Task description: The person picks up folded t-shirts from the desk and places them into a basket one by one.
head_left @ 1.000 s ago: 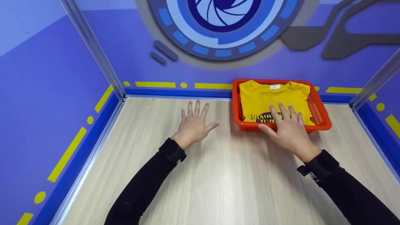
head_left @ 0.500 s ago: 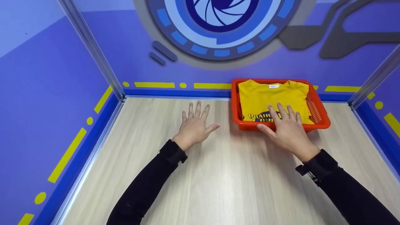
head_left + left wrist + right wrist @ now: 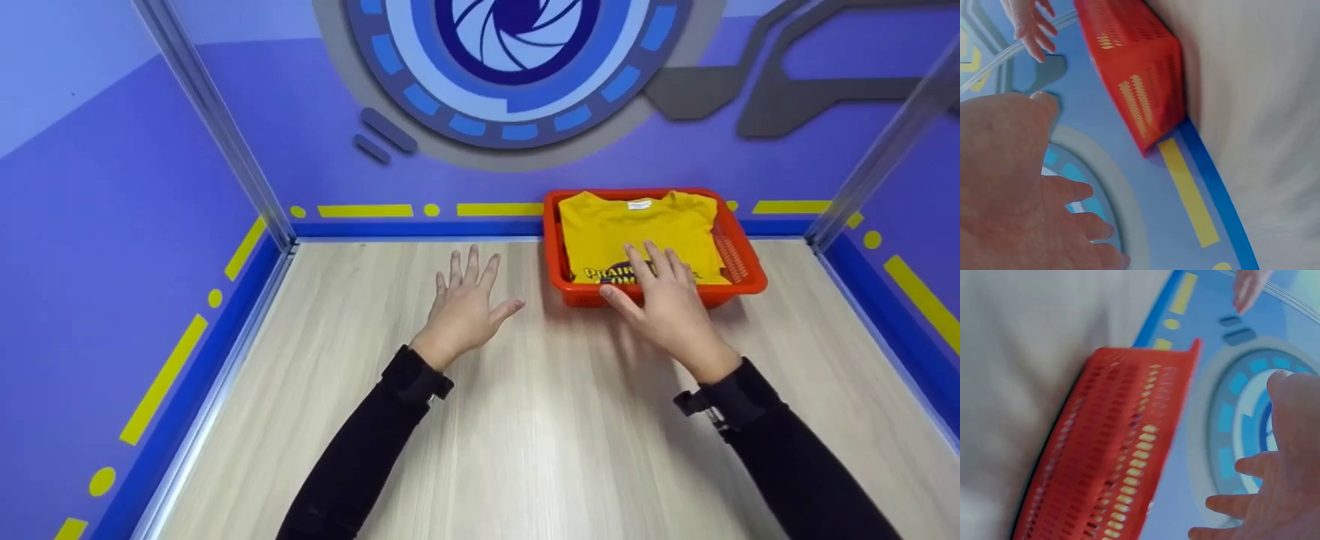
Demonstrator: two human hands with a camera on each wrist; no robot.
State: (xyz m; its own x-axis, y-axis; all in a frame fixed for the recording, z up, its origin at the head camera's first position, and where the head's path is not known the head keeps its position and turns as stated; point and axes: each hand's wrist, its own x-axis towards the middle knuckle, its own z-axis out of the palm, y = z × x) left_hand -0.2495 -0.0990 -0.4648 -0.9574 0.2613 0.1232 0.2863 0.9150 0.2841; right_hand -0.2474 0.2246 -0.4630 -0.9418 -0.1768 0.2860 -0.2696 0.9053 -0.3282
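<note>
A red plastic basket (image 3: 553, 255) with perforated sides stands against the back wall, right of centre in the head view. In it lies a folded yellow T-shirt (image 3: 637, 232), its neck toward the wall and dark lettering across the front. My right hand (image 3: 671, 311) is held over the basket's near rim with fingers spread, hiding part of the lettering. The right wrist view shows this hand apart from the basket's side (image 3: 1106, 439). To the left of the basket, my left hand (image 3: 461, 307) hovers above the table, fingers spread and holding nothing.
A pale wood-grain tabletop (image 3: 525, 435) lies under both hands. Blue-purple printed panels enclose it at the back (image 3: 465, 176), left (image 3: 97, 247) and right, with metal posts (image 3: 217, 120) at the corners. Black bands (image 3: 416, 379) circle both wrists.
The head view has shifted slightly, so the basket and right hand appear further left. Both hands keep nearly the same spread pose. The T-shirt lies as before in the basket.
</note>
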